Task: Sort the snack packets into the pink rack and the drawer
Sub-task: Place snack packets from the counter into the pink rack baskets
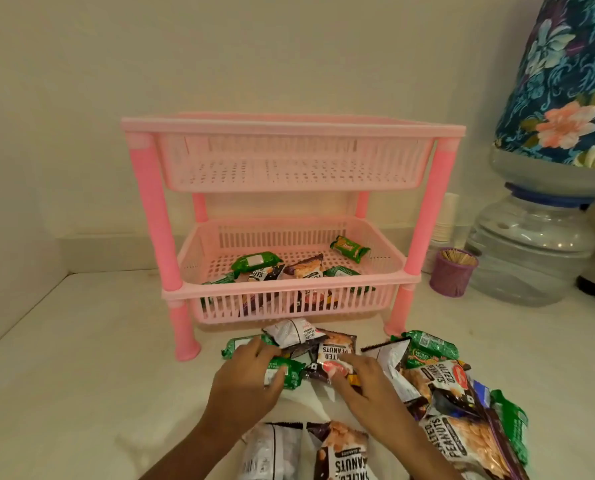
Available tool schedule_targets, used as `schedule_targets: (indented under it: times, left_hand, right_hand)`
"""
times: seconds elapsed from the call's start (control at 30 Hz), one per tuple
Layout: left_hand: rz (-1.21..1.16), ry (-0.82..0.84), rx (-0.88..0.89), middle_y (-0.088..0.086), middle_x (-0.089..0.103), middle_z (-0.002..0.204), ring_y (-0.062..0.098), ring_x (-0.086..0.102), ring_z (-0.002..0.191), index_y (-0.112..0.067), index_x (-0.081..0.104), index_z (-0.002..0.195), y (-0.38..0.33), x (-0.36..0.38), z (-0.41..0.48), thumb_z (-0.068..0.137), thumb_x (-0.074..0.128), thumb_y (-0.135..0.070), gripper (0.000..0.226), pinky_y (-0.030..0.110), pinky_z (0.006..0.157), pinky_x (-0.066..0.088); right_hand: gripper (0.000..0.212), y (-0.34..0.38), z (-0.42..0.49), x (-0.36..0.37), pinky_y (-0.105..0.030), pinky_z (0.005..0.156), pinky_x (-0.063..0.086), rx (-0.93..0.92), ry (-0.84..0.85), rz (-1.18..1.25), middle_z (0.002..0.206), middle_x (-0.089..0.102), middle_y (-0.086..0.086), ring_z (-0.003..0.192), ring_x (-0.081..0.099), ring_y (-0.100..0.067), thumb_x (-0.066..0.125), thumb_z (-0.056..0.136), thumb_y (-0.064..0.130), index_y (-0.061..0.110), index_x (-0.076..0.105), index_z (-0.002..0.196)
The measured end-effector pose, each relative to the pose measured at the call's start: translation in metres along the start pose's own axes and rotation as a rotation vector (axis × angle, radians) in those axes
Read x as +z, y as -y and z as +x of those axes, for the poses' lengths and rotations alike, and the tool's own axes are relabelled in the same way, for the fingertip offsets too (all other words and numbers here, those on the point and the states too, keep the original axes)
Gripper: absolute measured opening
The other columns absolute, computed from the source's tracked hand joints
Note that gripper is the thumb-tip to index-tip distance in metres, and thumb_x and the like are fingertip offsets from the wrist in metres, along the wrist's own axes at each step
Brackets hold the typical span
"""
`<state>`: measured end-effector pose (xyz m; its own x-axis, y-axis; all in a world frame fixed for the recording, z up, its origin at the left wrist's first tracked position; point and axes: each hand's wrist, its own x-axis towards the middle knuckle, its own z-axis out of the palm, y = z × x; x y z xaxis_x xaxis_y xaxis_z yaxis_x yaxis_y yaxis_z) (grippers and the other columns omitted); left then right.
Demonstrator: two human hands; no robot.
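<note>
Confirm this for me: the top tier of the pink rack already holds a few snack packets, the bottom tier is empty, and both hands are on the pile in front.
Swap the tiers. In the head view the top tier is empty, while the bottom tier of the pink rack holds the snack packets. The left hand and right hand are on the pile in front.

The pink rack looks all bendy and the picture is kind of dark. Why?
In the head view, the wide lens bows straight edges, so the pink rack seems to lean outward. The light is dim and yellowish, with only soft shadows on the counter. The left hand and right hand are slightly smeared, and the packets near the bottom edge look stretched.
</note>
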<state>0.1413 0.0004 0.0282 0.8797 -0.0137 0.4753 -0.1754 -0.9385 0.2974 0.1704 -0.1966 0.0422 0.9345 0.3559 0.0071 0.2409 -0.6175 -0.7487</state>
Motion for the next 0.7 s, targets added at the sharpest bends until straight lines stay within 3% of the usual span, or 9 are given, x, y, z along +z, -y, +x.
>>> schedule_targets:
  times: [0.07, 0.1, 0.2, 0.27, 0.5, 0.7]
  left_hand:
    - [0.043, 0.033, -0.036, -0.005, 0.069, 0.068, 0.01, 0.067, 0.059, -0.021, 0.074, 0.073, -0.007, -0.002, -0.008, 0.047, 0.091, -0.029, 0.032, 0.013, 0.041, 0.047]
    - [0.063, 0.061, -0.081, -0.005, 0.069, 0.072, 0.009, 0.068, 0.063, -0.022, 0.074, 0.076, -0.01, -0.003, -0.012, 0.05, 0.088, -0.036, 0.033, 0.015, 0.044, 0.049]
    - [0.106, 0.254, -0.262, -0.007, 0.057, 0.12, 0.009, 0.056, 0.109, -0.029, 0.056, 0.12, -0.016, -0.004, -0.027, 0.083, 0.05, -0.059, 0.048, 0.024, 0.082, 0.049]
    - [0.11, 0.356, -0.326, -0.003, 0.047, 0.133, 0.015, 0.048, 0.12, -0.027, 0.042, 0.132, -0.016, -0.003, -0.035, 0.085, 0.04, -0.064, 0.06, 0.028, 0.092, 0.045]
    - [0.099, 0.54, -0.393, 0.01, 0.036, 0.138, 0.025, 0.049, 0.122, -0.022, 0.022, 0.143, -0.033, -0.013, -0.053, 0.079, 0.046, -0.069, 0.083, 0.031, 0.093, 0.046]
    - [-0.025, 0.637, -0.434, 0.01, 0.032, 0.139, 0.026, 0.046, 0.126, -0.019, 0.019, 0.144, -0.042, -0.014, -0.063, 0.078, 0.057, -0.06, 0.086, 0.032, 0.098, 0.043]
  right_hand:
    - [0.043, 0.002, -0.005, 0.002, -0.029, 0.108, 0.031, 0.052, 0.069, -0.028, 0.131, 0.04, -0.002, 0.129, 0.038, -0.017, 0.045, 0.094, 0.04, 0.027, 0.039, 0.135]
    - [0.046, 0.005, -0.009, 0.003, -0.03, 0.108, 0.031, 0.078, 0.097, -0.07, 0.135, 0.038, -0.003, 0.13, 0.037, -0.018, 0.044, 0.093, 0.043, 0.028, 0.037, 0.136]
    - [0.056, 0.015, -0.022, 0.012, -0.036, 0.111, 0.031, 0.186, 0.152, -0.127, 0.146, 0.029, -0.004, 0.135, 0.032, -0.024, 0.043, 0.089, 0.054, 0.031, 0.031, 0.139]
    - [0.064, 0.018, -0.03, 0.018, -0.043, 0.112, 0.031, 0.239, 0.168, -0.165, 0.152, 0.019, -0.005, 0.138, 0.027, -0.028, 0.043, 0.086, 0.059, 0.031, 0.027, 0.141]
    - [0.074, 0.025, -0.053, 0.028, -0.042, 0.106, 0.037, 0.331, 0.187, -0.356, 0.152, 0.013, -0.011, 0.135, 0.031, -0.035, 0.051, 0.081, 0.059, 0.037, 0.015, 0.142]
    - [0.078, 0.022, -0.064, 0.039, -0.036, 0.1, 0.047, 0.355, 0.16, -0.215, 0.14, 0.027, -0.014, 0.12, 0.05, -0.032, 0.061, 0.079, 0.041, 0.037, 0.015, 0.142]
